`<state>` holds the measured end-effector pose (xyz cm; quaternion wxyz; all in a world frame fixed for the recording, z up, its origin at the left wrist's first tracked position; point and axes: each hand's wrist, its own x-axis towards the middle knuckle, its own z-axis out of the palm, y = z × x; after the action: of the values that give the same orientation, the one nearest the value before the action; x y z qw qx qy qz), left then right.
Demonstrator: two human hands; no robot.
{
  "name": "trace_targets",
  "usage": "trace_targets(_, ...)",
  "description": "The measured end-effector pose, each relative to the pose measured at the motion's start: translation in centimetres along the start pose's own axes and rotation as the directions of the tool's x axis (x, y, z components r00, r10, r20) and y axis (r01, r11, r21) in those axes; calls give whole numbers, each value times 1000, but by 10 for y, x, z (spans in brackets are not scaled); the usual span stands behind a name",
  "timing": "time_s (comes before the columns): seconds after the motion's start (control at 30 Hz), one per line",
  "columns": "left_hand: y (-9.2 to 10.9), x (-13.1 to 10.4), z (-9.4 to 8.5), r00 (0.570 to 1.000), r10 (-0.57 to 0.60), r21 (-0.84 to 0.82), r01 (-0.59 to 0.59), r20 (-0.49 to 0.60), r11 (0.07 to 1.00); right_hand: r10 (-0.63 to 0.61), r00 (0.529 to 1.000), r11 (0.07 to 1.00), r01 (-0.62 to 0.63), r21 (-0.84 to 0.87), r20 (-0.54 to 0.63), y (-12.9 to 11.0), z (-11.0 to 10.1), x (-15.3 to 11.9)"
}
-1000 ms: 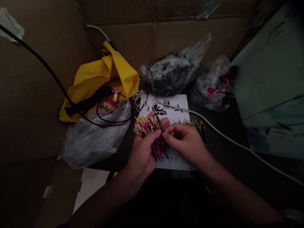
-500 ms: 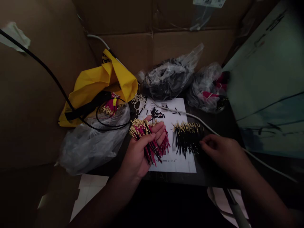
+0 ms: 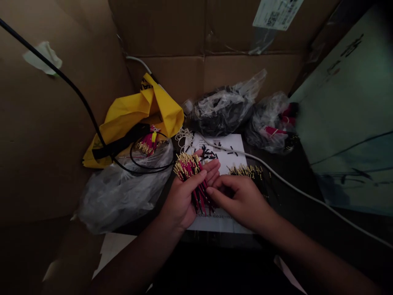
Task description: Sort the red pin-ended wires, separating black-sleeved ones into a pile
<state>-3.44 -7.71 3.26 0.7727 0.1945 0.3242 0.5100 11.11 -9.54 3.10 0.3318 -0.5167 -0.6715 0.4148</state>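
A bundle of red and black wires (image 3: 188,166) with gold-coloured tips lies across my left hand (image 3: 184,196), held under the thumb with the other fingers stretched out. Beside its lower ends is my right hand (image 3: 242,198), thumb and forefinger pinched together; whatever they hold is too small to make out. Black wires with gold tips (image 3: 245,170) lie partly hidden behind my right hand. Under both hands is a printed white sheet (image 3: 211,224), with short black pieces (image 3: 209,153) scattered near its top.
A yellow bag (image 3: 123,112) and a clear plastic bag (image 3: 123,196) lie at the left. Two more plastic bags (image 3: 224,108) (image 3: 267,123) stand at the back, before a cardboard wall (image 3: 172,32). A white cable (image 3: 294,186) crosses the dark table.
My right hand has moved left, from beside the black wires to the bundle in my left hand. The view has shifted, so the surroundings sit slightly lower and further right.
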Motion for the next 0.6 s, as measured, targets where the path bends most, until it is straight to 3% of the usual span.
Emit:
trace_targets(0.3,-1,6,-1,999,-29,-42,28,-30,999,73,996,989,-67,130,-42,6,5,-2)
trace_targets(0.6,-4,8,-3,997,-42,-92,36,-60,995,166,986,933,-166,320,29,11,10,-4)
